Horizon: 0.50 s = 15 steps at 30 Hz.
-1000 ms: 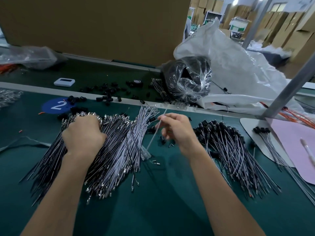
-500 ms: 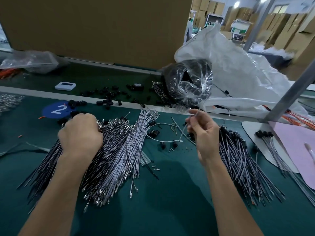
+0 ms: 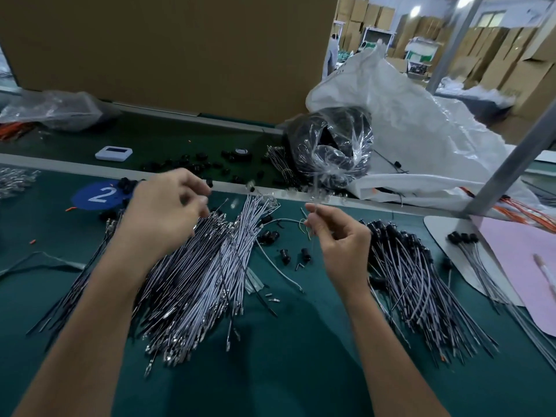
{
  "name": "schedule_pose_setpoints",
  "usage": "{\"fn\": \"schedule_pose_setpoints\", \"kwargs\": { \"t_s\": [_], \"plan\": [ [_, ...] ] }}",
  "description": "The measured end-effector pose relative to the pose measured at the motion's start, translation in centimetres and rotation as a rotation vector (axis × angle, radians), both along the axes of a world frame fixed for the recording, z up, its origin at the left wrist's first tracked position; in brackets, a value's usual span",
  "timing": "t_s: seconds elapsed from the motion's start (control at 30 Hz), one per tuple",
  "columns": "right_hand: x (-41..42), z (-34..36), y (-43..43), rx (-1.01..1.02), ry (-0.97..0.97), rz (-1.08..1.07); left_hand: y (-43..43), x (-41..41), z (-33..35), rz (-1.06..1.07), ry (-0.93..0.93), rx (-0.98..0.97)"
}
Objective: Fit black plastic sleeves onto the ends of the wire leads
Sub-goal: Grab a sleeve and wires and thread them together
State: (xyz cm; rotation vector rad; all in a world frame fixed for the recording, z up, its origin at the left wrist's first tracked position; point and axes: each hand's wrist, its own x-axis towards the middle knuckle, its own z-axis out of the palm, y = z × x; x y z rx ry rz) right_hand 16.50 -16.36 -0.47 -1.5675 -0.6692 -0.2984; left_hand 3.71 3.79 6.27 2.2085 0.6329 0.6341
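A big pile of bare grey wire leads (image 3: 195,281) lies on the green mat at centre left. My left hand (image 3: 162,212) hovers over its far end with the fingers curled; whether they pinch anything is hidden. My right hand (image 3: 343,239) is raised between the piles, fingertips pinched on one thin, blurred wire lead (image 3: 313,206) that stands roughly upright. To the right lies a pile of leads with black sleeves fitted (image 3: 415,281). A few loose black sleeves (image 3: 285,255) sit on the mat between the two piles.
More black sleeves (image 3: 186,164) are scattered on the belt behind, beside a clear bag of black parts (image 3: 331,149) and a white sack (image 3: 421,130). A blue "2" disc (image 3: 99,195), a white device (image 3: 114,153), a pink sheet (image 3: 526,266) and a slanted metal post (image 3: 511,176) are nearby.
My left hand has lifted off the bare-lead pile and shifted right. My right hand has moved from the finished pile back toward the centre, still pinching a lead.
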Motion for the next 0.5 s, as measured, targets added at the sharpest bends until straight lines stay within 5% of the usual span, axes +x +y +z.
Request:
{"fn": "schedule_pose_setpoints", "kwargs": {
  "t_s": [0.27,0.4,0.5],
  "plan": [
    [-0.4,-1.5,1.1,-0.229,-0.098,-0.021,-1.3,3.1,-2.2,0.052,0.444,0.532],
    [-0.5,-1.3,1.0,-0.14,-0.147,-0.13,-0.7,2.2,-2.4,0.261,-0.143,0.579],
    [-0.9,-0.9,1.2,-0.085,-0.141,-0.127,-0.9,2.4,-1.9,0.123,-0.248,0.698]
  ]
}}
